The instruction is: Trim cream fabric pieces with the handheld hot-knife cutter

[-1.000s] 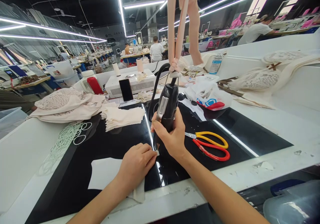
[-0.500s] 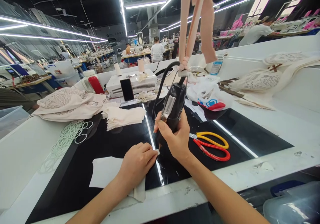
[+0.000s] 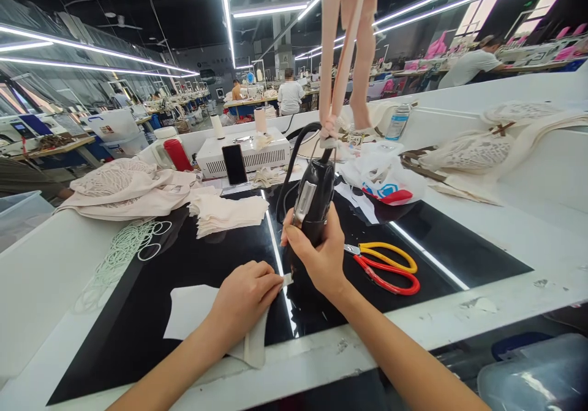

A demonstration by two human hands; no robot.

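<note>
My right hand (image 3: 321, 252) is wrapped around the black body of a corded handheld power tool (image 3: 316, 184), which hangs upright from knotted pale pink fabric strips (image 3: 340, 49). Its lower tip is mostly hidden behind my fingers and dark against the mat. Just left of the tip, my left hand (image 3: 250, 291) pinches a small pale fabric strip (image 3: 287, 280), whose free end points at the tool. A flat white piece (image 3: 188, 310) and a folded pale cloth (image 3: 256, 343) lie partly beneath my left hand and wrist.
Yellow-and-red-handled scissors (image 3: 388, 267) lie right of my right hand on the black mat (image 3: 124, 337). Stacked pale fabric pieces (image 3: 229, 214), a phone (image 3: 234, 165), a vented white box (image 3: 248, 154) and a plastic bag (image 3: 386, 175) stand beyond. Green elastic loops (image 3: 124, 252) lie left.
My left hand has shifted slightly left, and more of the pale strip shows beyond its fingertips. The tool and my right hand have moved a little left, with the fabric strips swinging along.
</note>
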